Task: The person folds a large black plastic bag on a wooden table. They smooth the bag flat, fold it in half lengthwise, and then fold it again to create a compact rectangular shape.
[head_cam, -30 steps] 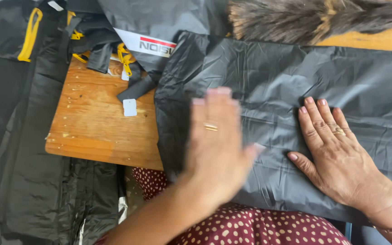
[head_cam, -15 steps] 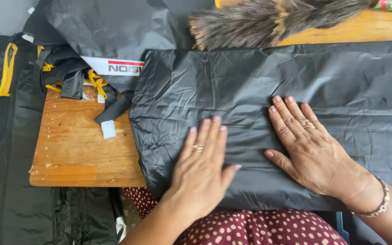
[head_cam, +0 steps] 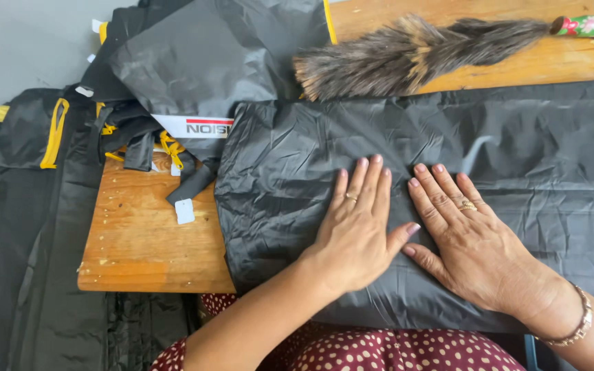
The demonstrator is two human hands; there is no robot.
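- The left hand (head_cam: 357, 233) lies palm down on a folded sheet of crinkled black waterproof fabric (head_cam: 517, 158), a little below the middle of the frame; its fingers (head_cam: 366, 189) are stretched flat and close together, the thumb spread out toward the other hand, gripping nothing.
- The right hand (head_cam: 472, 240) lies flat on the same fabric just beside the left, thumbs nearly touching; its fingers (head_cam: 441, 192) are straight, slightly fanned, and clamp on nothing.
- Each hand wears a ring, and a metal bracelet (head_cam: 575, 323) circles the right wrist at the lower right.
- The black fabric covers the middle and right of the frame, spread over a brown wooden tabletop (head_cam: 139, 240), with its near edge hanging over toward the person's red dotted skirt (head_cam: 393, 350).
- A brown feather duster with a flowered handle (head_cam: 414, 55) lies on the tabletop at the upper right, just above the fabric.
- At the upper left sits a heap of black garments with yellow trim (head_cam: 173, 75); a small white tag (head_cam: 184, 211) hangs from it onto the bare wood.
- More black material (head_cam: 29, 275) hangs down along the left edge.
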